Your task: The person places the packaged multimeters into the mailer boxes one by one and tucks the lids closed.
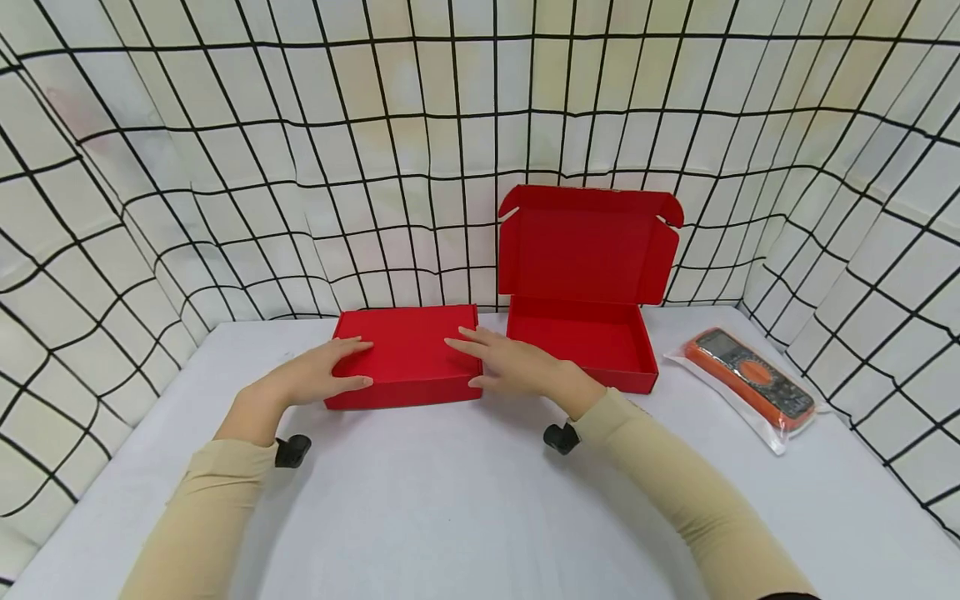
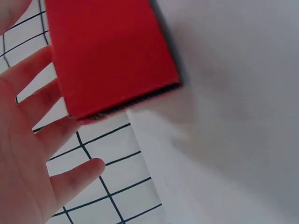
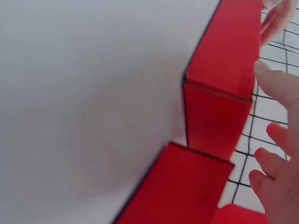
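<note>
A red cardboard box (image 1: pixel 408 346) with its lid down lies on the white table. At its left end is my left hand (image 1: pixel 318 372), fingers spread and fairly straight over the lid's edge, thumb near the front edge. In the left wrist view those fingers (image 2: pixel 44 100) fan out beside the box end. My right hand (image 1: pixel 517 362) reaches across the right end, its straight fingers over the top and its thumb by the front corner. The right wrist view shows the thumb (image 3: pixel 273 81) close to the box's upper edge.
Just right of the closed box stands a second red box (image 1: pixel 592 333), its lid raised against the back. Farther right lies an orange multimeter (image 1: pixel 753 375) in a clear plastic bag. White cloth walls with a black grid (image 1: pixel 420 150) enclose the table's back and sides.
</note>
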`<state>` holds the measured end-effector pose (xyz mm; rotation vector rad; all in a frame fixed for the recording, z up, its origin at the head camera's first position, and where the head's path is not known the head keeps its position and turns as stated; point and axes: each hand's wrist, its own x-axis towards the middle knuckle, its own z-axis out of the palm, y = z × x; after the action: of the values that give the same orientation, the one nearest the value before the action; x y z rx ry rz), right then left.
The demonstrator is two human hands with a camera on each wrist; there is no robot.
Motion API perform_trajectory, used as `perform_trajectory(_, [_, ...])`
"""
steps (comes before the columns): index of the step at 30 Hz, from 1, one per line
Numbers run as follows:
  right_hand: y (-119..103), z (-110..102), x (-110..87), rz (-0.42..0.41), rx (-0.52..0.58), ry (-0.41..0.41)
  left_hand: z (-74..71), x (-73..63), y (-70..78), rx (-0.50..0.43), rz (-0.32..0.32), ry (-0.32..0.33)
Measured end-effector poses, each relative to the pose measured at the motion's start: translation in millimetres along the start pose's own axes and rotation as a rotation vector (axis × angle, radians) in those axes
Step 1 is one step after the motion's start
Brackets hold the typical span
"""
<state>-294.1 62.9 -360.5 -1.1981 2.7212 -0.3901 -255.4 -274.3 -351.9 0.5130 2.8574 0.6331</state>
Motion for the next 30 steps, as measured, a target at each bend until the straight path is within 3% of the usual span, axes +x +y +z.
perform_trajectory(6, [13,-21,-21.7,-0.015,0.018,0.100,-3.8,14.3,17.0,-0.026,-0.034,0.104])
perform_trajectory(11, [30,-33,-43.0,0.005,0.041,0.182,-0.9,33.2,42.0,-0.085,-0.010,0.173])
perform_trajectory(16, [46,-42,-63.5,0.075,0.075,0.237,4.3,52.6,67.4,-0.130,0.026,0.213])
perform_trajectory(30, [98,-59,-122.8,0.247,0.090,0.408,42.0,98.9,111.4,-0.335,0.091,0.291])
